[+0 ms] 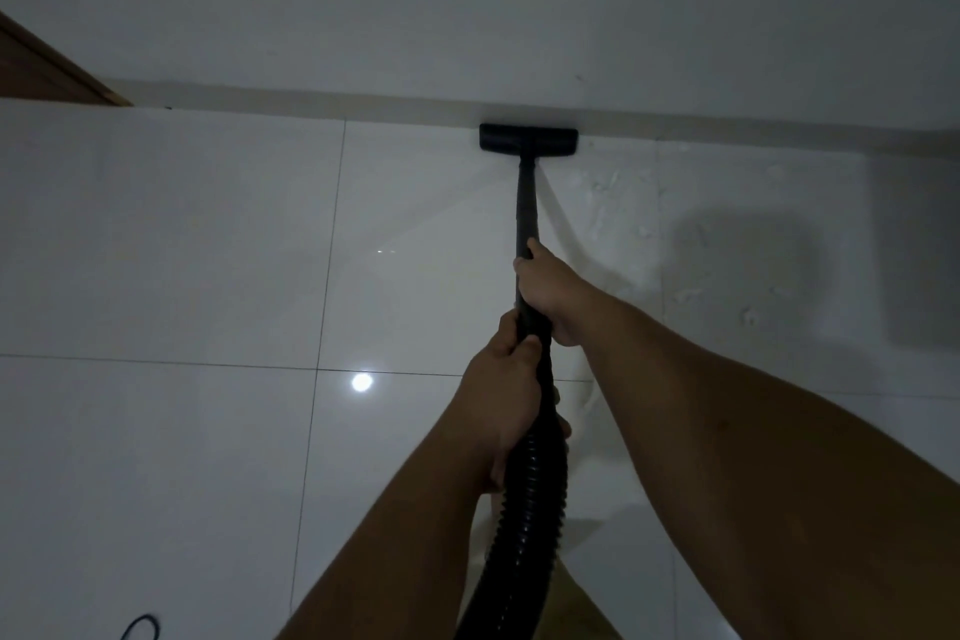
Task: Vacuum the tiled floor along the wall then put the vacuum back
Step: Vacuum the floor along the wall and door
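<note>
ahead of both hands the floor nozzle (528, 140) sits against the skirting (311, 105) under the wall (467, 5), which blocks anything further forward. left of the left hand (506, 392) the tiled floor (166, 234) lies bare up to a wooden door frame (47, 68). a black cable loop (141, 628) lies low left.

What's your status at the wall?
Both hands on wand: right hand ahead, left hand at hose. Head against skirting. Cord lower left, off path.
</note>
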